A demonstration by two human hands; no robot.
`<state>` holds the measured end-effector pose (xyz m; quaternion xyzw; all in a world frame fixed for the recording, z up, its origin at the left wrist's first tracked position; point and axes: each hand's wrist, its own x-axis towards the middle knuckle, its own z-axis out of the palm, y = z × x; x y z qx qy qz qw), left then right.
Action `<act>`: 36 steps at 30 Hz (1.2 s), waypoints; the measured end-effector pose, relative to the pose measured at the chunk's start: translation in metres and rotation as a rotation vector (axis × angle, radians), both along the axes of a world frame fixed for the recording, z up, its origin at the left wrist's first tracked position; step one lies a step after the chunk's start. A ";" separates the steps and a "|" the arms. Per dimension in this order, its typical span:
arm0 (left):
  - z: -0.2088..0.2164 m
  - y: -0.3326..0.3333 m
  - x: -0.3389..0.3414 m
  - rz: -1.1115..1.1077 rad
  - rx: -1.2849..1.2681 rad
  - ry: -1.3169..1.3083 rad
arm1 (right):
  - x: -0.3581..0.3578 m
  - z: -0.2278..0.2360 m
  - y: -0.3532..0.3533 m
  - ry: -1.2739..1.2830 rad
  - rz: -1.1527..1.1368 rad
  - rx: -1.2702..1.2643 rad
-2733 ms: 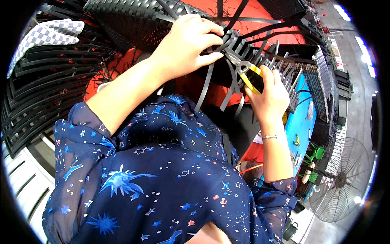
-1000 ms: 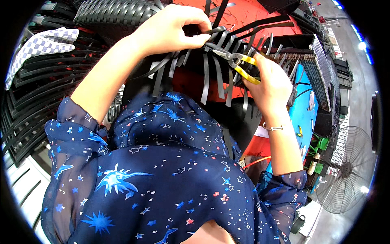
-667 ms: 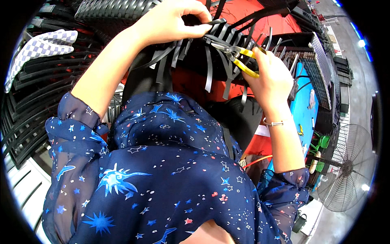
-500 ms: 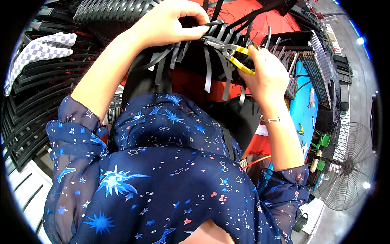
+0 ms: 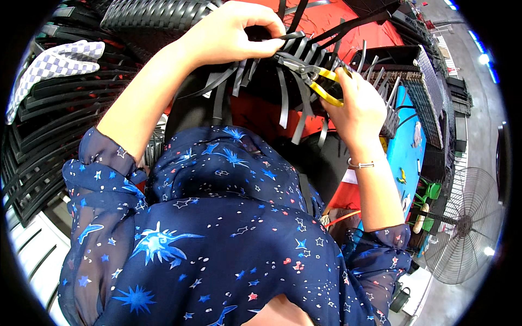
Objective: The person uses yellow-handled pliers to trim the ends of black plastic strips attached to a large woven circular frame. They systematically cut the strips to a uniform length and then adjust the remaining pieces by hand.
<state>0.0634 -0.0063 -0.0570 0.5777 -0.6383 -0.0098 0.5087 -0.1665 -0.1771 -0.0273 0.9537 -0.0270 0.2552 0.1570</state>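
Pinching a dark strip, left hand; right hand closed around yellow-handled pliers beside woven frame.

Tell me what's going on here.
A person in a blue star-print blouse is working on a piece of black woven furniture. The left hand pinches a loose black strip at the weave's edge. The right hand grips yellow-handled pliers, their tip close by the left hand's fingers. More strip ends hang loose below. A checkered glove lies on stacked black frames to the left.
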 end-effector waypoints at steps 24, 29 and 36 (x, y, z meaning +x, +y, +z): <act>0.007 -0.004 0.004 0.026 0.069 0.021 | 0.008 -0.006 0.003 0.157 -0.154 0.166; 0.006 -0.003 0.007 0.024 0.065 0.048 | 0.011 -0.005 -0.003 0.134 -0.125 0.195; 0.001 -0.011 0.014 -0.013 0.013 0.016 | 0.013 -0.006 -0.007 0.139 -0.154 0.206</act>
